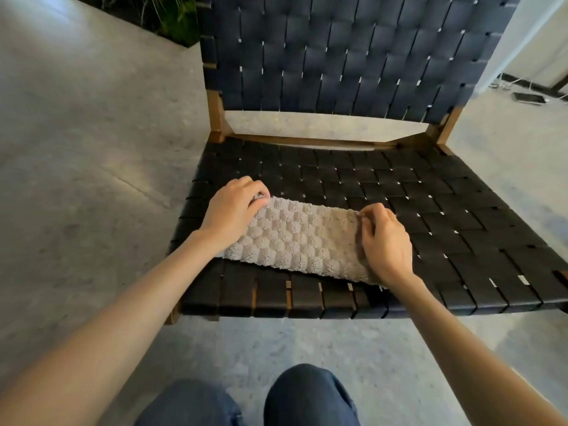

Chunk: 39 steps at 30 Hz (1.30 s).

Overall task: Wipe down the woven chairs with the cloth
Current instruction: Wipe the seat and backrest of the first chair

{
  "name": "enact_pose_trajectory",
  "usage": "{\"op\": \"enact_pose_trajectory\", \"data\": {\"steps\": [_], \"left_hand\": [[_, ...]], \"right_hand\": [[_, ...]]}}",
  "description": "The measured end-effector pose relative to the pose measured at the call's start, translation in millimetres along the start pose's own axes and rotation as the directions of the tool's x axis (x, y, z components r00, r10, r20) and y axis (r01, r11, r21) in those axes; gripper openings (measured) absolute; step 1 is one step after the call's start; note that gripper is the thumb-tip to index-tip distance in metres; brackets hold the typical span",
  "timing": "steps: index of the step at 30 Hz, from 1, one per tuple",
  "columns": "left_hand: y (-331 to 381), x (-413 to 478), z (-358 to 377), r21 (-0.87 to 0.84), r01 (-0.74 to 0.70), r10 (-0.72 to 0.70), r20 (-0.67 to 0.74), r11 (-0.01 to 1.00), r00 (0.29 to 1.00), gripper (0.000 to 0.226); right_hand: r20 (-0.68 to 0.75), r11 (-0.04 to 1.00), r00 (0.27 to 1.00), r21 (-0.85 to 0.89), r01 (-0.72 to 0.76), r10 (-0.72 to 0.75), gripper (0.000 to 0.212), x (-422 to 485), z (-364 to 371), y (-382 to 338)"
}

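Observation:
A beige textured cloth (pixel 299 238) lies folded into a strip on the front left part of the dark woven seat of a wooden-framed chair (pixel 430 210). My left hand (pixel 232 209) pinches the cloth's far left corner with curled fingers. My right hand (pixel 385 241) pinches the cloth's far right corner, its palm over the right end. The chair's woven backrest (pixel 353 53) rises behind the seat.
Grey concrete floor (pixel 76 149) surrounds the chair. A planter with green plants (pixel 166 16) stands at the back left. A dark flat object and cables (pixel 530 96) lie on the floor at the back right. My knees in dark trousers (pixel 307 398) are just before the seat's front edge.

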<state>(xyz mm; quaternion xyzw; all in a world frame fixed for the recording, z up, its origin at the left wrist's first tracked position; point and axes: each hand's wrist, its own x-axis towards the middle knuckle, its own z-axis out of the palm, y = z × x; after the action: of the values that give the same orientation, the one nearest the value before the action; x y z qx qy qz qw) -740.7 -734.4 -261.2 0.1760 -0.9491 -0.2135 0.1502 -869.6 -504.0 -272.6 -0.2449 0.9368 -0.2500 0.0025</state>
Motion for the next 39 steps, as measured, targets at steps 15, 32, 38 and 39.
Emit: {"op": "enact_pose_trajectory", "data": {"steps": [15, 32, 38, 39], "left_hand": [[-17.7, 8.5, 26.1, 0.063, 0.067, -0.065, -0.042, 0.996, 0.997, 0.024], [-17.3, -5.6, -1.5, -0.267, 0.22, -0.199, 0.103, 0.938, 0.975, 0.024], [-20.0, -32.3, -28.6, -0.364, 0.246, -0.251, 0.035, 0.898, 0.967, 0.029], [-21.7, -37.7, -32.1, -0.335, 0.237, -0.248, 0.009, 0.912, 0.969, 0.03]], "right_hand": [[-0.02, 0.989, 0.992, -0.074, -0.124, 0.123, 0.058, -4.4, 0.8, 13.8], [0.004, 0.91, 1.0, 0.416, 0.004, -0.006, 0.043, 2.7, -42.1, -11.7], [0.014, 0.845, 0.989, 0.52, 0.121, -0.15, 0.04, 1.4, -23.6, -78.1], [0.049, 0.841, 0.983, 0.527, 0.124, -0.175, 0.04, -2.1, -15.5, -90.0]]}}
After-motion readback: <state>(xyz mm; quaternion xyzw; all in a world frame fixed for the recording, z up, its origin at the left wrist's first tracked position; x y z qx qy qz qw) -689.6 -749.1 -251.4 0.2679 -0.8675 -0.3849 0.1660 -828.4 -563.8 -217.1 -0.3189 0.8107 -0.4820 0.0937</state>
